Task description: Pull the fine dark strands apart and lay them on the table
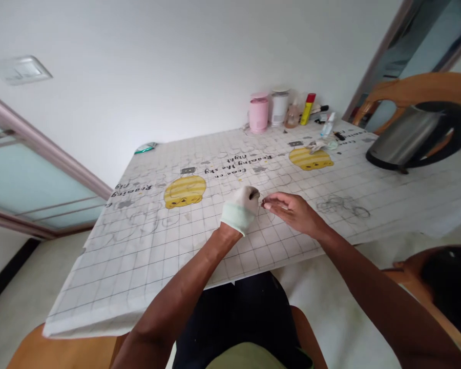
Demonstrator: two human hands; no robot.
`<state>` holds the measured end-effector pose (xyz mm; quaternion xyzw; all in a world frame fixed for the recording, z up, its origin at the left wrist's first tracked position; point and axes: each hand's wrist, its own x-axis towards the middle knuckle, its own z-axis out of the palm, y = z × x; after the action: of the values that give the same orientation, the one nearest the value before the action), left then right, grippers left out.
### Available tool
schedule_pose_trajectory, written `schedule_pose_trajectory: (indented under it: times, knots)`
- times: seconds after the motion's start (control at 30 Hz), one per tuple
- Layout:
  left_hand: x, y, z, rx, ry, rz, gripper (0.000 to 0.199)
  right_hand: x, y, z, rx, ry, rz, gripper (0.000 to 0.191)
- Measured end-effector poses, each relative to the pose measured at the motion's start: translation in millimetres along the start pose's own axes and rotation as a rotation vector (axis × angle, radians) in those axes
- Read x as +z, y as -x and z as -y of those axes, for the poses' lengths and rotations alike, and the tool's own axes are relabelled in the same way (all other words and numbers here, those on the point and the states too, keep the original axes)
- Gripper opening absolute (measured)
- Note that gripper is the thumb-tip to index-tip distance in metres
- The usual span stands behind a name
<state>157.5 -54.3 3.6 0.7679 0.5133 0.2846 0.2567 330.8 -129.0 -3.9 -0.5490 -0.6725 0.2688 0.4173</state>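
Observation:
My left hand (245, 204) wears a white glove with a pale green cuff. Its fingers are curled closed over the tabletop, and what they grip, if anything, is too small to name. Just to its right is my bare right hand (288, 209), thumb and fingertips pinched together close to the glove. Whatever lies in that pinch cannot be made out. Both hands are above the white checked tablecloth (200, 236), printed with yellow bear faces. On the cloth, right of my right hand, rests a loose tangle of thin dark strands (342, 206).
A steel electric kettle (411, 136) with a black handle stands at the right. Along the wall are a pink canister (258, 114), a white canister (279, 107), a yellow bottle with a red cap (308, 109) and small bottles. A green packet (145, 148) lies at the far left corner.

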Motion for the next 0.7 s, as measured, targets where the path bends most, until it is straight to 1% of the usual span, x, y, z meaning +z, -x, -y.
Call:
schedule_pose_trajectory:
  times: [0.1, 0.17, 0.23, 0.33, 0.4, 0.5, 0.7]
  knots:
    - [-14.2, 4, 14, -0.005, -0.036, -0.008, 0.014, 25, -19, 8, -0.036, -0.001, 0.004, 0.022]
    - [-22.0, 7, 24, -0.024, -0.024, -0.015, 0.014, 38, -26, 9, -0.069, 0.039, -0.021, 0.025]
    - [-28.5, 9, 33, -0.042, 0.005, -0.007, 0.014, 50, -31, 7, -0.118, 0.108, -0.062, 0.028]
    - [-36.2, 11, 45, -0.054, 0.012, 0.002, 0.015, 63, -37, 2, -0.248, 0.268, -0.110, 0.030]
    - [-40.2, 13, 50, -0.075, -0.006, 0.011, 0.016, 70, -42, -1, -0.328, 0.388, -0.116, 0.031]
    - [-44.6, 14, 57, -0.107, -0.023, 0.040, 0.019, 76, -50, -3, -0.383, 0.514, -0.098, 0.035]
    - [-47.3, 16, 68, -0.144, -0.016, 0.047, 0.021, 81, -62, 2, -0.415, 0.524, -0.028, 0.037]
